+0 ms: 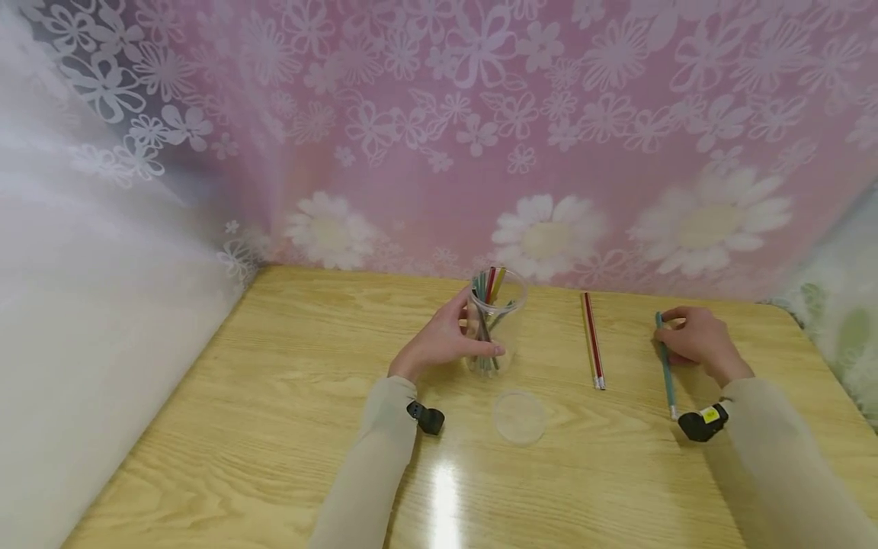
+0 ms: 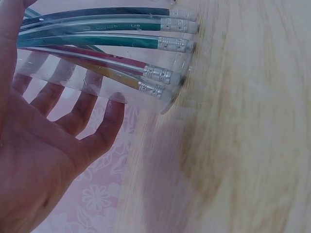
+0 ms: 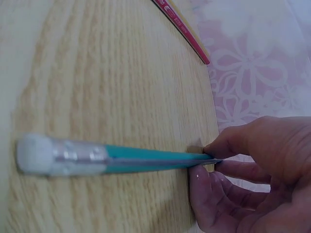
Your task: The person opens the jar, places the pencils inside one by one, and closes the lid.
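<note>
A clear plastic cup (image 1: 506, 335) stands on the table with several pencils (image 2: 121, 41) leaning inside it, green, dark, red and yellow, eraser ends down. My left hand (image 1: 446, 333) grips this cup round its side, thumb in front and fingers behind. Over at the right, my right hand (image 1: 701, 341) pinches a green pencil (image 1: 667, 374) by its far end. In the right wrist view, that pencil's white eraser (image 3: 36, 154) points toward the camera. Between the hands, a red pencil (image 1: 594, 339) lies close beside a yellow pencil (image 1: 588, 343).
A round clear lid (image 1: 519, 418) lies flat in front of the cup. The wooden table (image 1: 274, 427) meets a pink flowered curtain (image 1: 425, 175) at its back edge. Pale sheeting (image 1: 103, 305) hangs along the left side.
</note>
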Motion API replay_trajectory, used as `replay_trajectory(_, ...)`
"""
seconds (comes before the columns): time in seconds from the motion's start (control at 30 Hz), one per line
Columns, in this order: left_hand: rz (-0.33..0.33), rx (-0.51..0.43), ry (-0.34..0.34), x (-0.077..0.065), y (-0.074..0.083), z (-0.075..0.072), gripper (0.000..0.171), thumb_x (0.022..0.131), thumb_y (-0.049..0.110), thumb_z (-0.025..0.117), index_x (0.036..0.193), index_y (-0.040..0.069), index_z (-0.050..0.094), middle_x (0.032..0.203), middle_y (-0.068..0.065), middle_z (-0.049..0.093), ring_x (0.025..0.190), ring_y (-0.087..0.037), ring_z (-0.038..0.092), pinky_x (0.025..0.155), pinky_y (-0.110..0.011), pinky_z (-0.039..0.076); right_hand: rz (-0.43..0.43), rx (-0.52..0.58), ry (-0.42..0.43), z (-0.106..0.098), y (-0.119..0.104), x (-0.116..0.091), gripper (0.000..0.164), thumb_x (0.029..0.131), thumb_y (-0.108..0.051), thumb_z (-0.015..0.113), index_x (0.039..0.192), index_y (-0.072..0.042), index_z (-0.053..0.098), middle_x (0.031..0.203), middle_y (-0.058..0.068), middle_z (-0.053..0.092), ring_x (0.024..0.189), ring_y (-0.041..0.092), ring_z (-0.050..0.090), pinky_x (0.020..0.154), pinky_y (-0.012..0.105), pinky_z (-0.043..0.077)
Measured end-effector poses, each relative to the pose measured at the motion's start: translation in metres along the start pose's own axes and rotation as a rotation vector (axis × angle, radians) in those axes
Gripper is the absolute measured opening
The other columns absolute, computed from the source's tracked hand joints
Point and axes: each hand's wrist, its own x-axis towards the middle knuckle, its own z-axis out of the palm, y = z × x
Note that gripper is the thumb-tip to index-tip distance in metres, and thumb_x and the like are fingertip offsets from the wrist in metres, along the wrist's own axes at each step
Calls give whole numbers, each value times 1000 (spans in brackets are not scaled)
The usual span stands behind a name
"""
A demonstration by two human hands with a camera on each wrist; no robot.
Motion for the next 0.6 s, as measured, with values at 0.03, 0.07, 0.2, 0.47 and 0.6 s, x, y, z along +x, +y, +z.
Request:
replay_trajectory(0.03,-1,4,0,-1,0,0,105,78,40,90,151,65,19,146,3,52,130,-23,55,104,-52,50,2,8,-2,1,0,0,62,100,-22,56,143,19,38,132,48,49,70,19,75,64,35,62)
replay_trajectory(0.07,0,9,0,-1,0,-1,105,78,40,91,151,65,20,146,4,53,130,-22,55,104,-52,50,5,11,-4,1,0,-1,62,101,-22,56,143,19,38,132,48,49,70,18,75,64,34,62)
replay_trajectory(0.2,5,23,3,-2,1,-1,104,78,40,90,151,65,20,145,4,54,129,-22,56,103,-51,50,9,16,10,1,-1,-2,61,102,-24,56,140,21,39,131,49,49,69,17,74,64,34,62)
replay_trajectory(0.47,0,17,5,-1,1,-1,105,78,41,90,152,64,19,143,1,55,125,-24,59,102,-52,51,47,103,54,0,1,-4,65,105,-28,54,142,22,37,131,46,50,69,10,69,65,33,62)
replay_trajectory(0.6,3,19,-6,0,-1,-1,106,78,41,90,152,63,17,143,1,55,125,-24,60,103,-51,51,39,171,97,0,-1,-9,66,104,-27,55,144,21,34,123,44,55,67,6,68,66,34,63)
